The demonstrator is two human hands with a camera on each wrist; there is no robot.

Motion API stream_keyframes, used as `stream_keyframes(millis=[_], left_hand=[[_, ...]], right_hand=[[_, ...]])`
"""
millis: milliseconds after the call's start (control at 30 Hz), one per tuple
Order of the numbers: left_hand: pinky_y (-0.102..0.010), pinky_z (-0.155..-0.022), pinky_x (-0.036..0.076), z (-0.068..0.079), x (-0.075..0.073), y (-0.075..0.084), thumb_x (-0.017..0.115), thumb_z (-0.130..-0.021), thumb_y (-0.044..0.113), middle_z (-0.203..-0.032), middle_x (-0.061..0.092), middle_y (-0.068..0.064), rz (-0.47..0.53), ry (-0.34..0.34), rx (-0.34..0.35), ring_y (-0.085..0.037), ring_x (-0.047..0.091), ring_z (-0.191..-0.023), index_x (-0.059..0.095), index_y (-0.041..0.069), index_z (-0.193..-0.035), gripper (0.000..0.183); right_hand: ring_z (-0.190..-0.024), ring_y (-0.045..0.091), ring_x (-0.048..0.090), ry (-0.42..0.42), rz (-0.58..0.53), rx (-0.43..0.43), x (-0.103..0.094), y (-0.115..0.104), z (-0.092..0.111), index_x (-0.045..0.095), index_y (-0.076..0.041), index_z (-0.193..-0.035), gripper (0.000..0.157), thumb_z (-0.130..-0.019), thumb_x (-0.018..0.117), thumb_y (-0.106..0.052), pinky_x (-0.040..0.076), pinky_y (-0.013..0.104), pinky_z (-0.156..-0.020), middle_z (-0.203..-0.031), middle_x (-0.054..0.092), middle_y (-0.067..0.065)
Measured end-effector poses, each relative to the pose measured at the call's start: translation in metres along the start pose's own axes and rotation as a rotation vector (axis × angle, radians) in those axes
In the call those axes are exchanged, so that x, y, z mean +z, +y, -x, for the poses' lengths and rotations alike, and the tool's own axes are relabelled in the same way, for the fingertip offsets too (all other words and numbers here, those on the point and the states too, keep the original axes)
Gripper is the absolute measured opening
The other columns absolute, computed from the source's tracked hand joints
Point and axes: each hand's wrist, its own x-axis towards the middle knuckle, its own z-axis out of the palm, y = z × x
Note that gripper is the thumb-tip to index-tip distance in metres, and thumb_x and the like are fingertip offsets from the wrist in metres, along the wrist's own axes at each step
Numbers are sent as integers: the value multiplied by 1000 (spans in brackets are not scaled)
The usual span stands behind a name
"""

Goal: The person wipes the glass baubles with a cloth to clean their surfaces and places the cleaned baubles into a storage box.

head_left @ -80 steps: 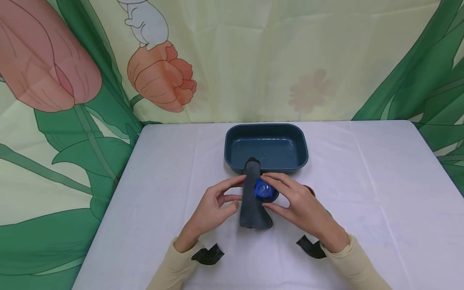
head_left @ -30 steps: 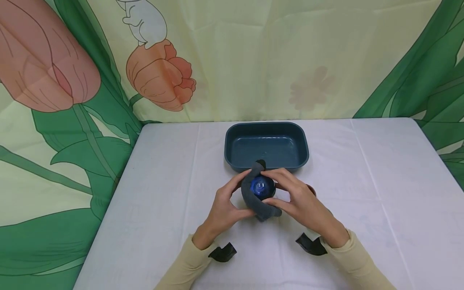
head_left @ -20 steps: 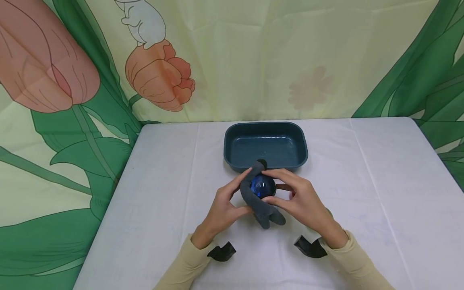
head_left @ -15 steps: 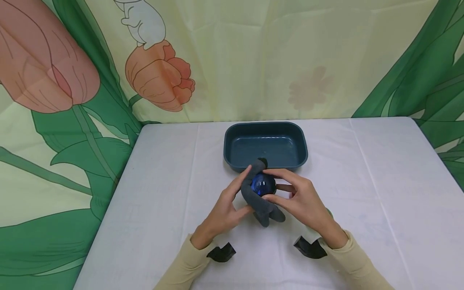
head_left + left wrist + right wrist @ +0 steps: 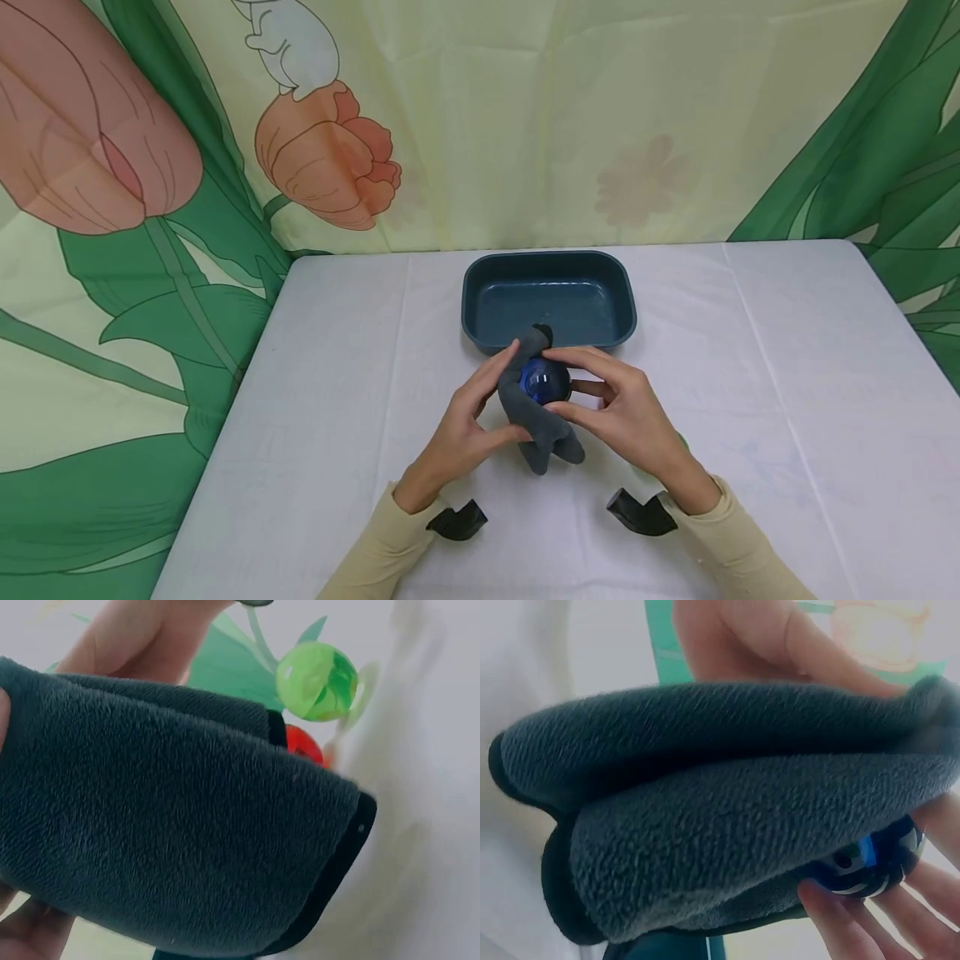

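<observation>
On white tablecloth (image 5: 330, 400), before flower-printed curtain (image 5: 510, 125), with wide room toward both side edges and little behind blue-green basin (image 5: 549, 307). Grasps gray cloth (image 5: 513, 402) with left hand (image 5: 455, 427), just before basin's near rim; pinches blue ball (image 5: 546, 381) with right hand (image 5: 630, 408), against cloth's curve. Compared with earlier, bends cloth partly round ball, no more leaving it straight.

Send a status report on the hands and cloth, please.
Left hand grips grey cloth. Right hand holds blue ball, cloth partly around it. Tray just beyond.
</observation>
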Motion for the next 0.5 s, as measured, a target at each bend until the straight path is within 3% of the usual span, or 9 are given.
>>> stream_keyframes(millis=[100, 233, 500], left_hand=[[-37, -103, 35, -1, 1, -5, 75, -69, -7, -143, 33, -20, -3, 61, 30, -28, 33, -132, 30, -8, -139, 83], [-40, -100, 39, -2, 5, -10, 77, -65, -10, -137, 41, -20, -33, 127, 46, -27, 43, -125, 36, -8, -136, 82], [-39, -97, 43, -5, 10, -12, 79, -63, -9, -130, 47, -20, -68, 179, 73, -26, 51, -116, 39, -7, -133, 80]], right_hand=[[-107, 12, 56, -11, -22, -7, 1, 0, -1, 58, -11, -123, 53, -73, 77, -9, 52, 27, -81, -119, 57, 2], [-107, 12, 56, -13, -39, 17, 2, 1, -2, 58, -11, -123, 52, -73, 76, -10, 52, 27, -82, -119, 57, 2], [-110, 16, 54, 2, -81, 139, 1, 2, -4, 56, -8, -121, 54, -73, 77, -15, 50, 25, -84, -120, 54, 6]])
